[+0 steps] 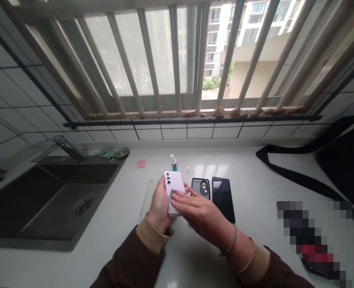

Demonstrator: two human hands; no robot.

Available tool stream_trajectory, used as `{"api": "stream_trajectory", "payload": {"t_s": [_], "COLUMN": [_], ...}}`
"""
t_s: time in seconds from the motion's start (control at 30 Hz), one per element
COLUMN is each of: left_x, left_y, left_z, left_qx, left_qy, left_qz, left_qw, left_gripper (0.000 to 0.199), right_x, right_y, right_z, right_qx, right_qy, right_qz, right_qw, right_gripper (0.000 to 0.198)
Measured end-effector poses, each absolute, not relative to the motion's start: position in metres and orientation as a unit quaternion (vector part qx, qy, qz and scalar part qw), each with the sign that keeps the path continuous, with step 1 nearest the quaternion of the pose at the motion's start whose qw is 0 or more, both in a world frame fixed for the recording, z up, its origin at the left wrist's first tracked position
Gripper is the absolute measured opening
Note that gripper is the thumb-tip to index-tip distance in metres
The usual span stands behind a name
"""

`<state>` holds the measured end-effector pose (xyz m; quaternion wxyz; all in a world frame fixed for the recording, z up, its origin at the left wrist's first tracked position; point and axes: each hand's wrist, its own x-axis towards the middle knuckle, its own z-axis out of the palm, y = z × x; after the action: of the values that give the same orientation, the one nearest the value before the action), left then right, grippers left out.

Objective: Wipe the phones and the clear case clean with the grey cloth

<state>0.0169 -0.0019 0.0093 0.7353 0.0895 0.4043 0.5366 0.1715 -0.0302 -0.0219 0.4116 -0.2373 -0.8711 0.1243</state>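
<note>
A lavender smartphone [176, 180], its back with the camera lenses facing up, rests in my left hand [159, 206], whose fingers wrap around its edges. My right hand [198, 208] presses a small grey cloth [173, 196] flat against the lower part of the phone's back; its fingers partly cover the cloth. Just beyond the phone stands a small white-capped bottle [173, 162]. A clear phone case [147, 197] lies on the counter beside my left hand. On the other side are a black phone case [200, 187] and a dark phone [223, 196], side by side.
At the left is a dark sink [75, 237] with a faucet [70, 150]. A green cloth [105, 153] and a metal strainer [122, 153] sit behind it. A pink note [140, 164] lies on the counter. A black bag [345, 156] with its strap and a pixelated object are at the right.
</note>
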Motion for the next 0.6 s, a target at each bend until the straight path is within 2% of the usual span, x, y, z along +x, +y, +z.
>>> {"api": "stream_trajectory", "payload": {"t_s": [0.2, 0.33, 0.47, 0.6], "left_x": [0.032, 0.025, 0.023, 0.030], "left_y": [-0.010, -0.016, -0.021, -0.019], "left_z": [0.009, 0.002, 0.004, 0.010], "left_qx": [0.080, 0.129, 0.203, 0.132], "left_qy": [0.337, 0.336, 0.383, 0.362], "left_qz": [0.483, 0.396, 0.330, 0.411], "left_qw": [0.804, 0.845, 0.839, 0.826], "left_gripper": [0.038, 0.048, 0.061, 0.051], "right_x": [0.179, 0.183, 0.183, 0.178], "right_y": [-0.021, -0.020, -0.021, -0.025], "right_z": [-0.035, -0.037, -0.035, -0.030], "right_qx": [-0.347, -0.397, -0.402, -0.350], "right_qy": [-0.826, -0.791, -0.788, -0.815], "right_qz": [0.103, 0.098, 0.094, 0.108], "right_qw": [0.432, 0.455, 0.457, 0.448], "right_gripper": [0.065, 0.064, 0.061, 0.055]}}
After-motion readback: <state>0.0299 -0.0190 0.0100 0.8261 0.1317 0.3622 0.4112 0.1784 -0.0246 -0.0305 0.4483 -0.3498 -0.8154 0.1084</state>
